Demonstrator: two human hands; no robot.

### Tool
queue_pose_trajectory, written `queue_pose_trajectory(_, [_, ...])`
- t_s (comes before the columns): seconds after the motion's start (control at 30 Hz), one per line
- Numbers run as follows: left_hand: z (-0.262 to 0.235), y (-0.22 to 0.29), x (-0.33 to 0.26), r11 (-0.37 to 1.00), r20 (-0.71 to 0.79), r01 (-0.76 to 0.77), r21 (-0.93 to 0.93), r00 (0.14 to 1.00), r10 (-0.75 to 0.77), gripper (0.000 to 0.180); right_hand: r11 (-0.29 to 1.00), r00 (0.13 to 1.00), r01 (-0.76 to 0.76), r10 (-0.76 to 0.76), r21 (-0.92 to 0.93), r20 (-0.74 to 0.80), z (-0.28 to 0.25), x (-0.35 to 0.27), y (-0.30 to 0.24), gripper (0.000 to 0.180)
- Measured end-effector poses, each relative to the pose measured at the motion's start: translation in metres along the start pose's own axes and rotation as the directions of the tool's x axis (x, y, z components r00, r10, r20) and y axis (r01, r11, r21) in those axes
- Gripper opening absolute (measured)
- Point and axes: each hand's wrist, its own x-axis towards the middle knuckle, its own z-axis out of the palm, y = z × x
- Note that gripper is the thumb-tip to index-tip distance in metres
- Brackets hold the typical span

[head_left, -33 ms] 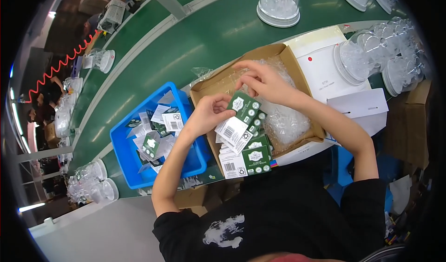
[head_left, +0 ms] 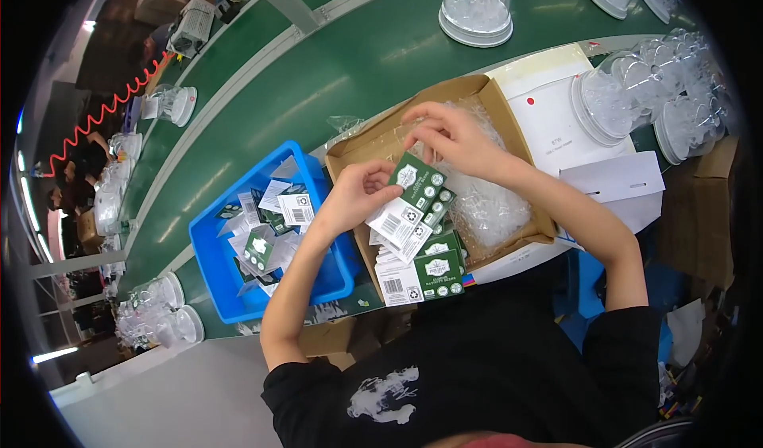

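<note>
My left hand [head_left: 358,197] pinches a green-and-white printed card [head_left: 412,176] by its left side, over a shallow cardboard box [head_left: 518,130]. Just above the card's upper corner is my right hand [head_left: 459,136], its thumb and fingers bent together; anything thin between them is too small to make out. Below the held card, a fanned stack of similar cards [head_left: 439,270] lies at the box's near left corner. A heap of thin clear plastic pieces [head_left: 494,211] fills the right part of the box.
Left of the box stands a blue plastic bin [head_left: 216,287] with folded cards [head_left: 257,244] in it. Clear domes on white bases [head_left: 608,102] crowd the right side, and another dome [head_left: 477,11] stands at the far side. A white carton [head_left: 548,122] lies beside the box.
</note>
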Motion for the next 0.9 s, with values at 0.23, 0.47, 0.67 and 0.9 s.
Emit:
queue_pose_trajectory(0.23, [0.003,0.002,-0.002,0.989,-0.315,-0.068,0.130,0.943,0.106,0.029,0.906,0.947,0.305,-0.321,-0.293,-0.008,-0.014,0.003,-0.002,0.009])
queue_pose_trajectory(0.47, [0.013,0.027,-0.009,0.987,-0.254,-0.155,0.041,0.954,0.160,0.042,0.966,0.965,0.164,-0.114,-0.201,0.236,-0.001,-0.008,-0.003,0.010])
queue_pose_trajectory(0.67, [0.010,0.027,-0.019,0.932,-0.187,-0.362,0.014,0.915,0.358,0.059,0.994,0.990,0.106,-0.103,-0.022,0.097,-0.009,0.001,0.000,0.011])
queue_pose_trajectory(0.9, [0.001,0.017,-0.013,0.919,-0.217,-0.311,-0.241,0.941,0.262,0.043,0.987,0.950,-0.075,0.027,0.145,0.313,-0.006,-0.006,-0.012,0.011])
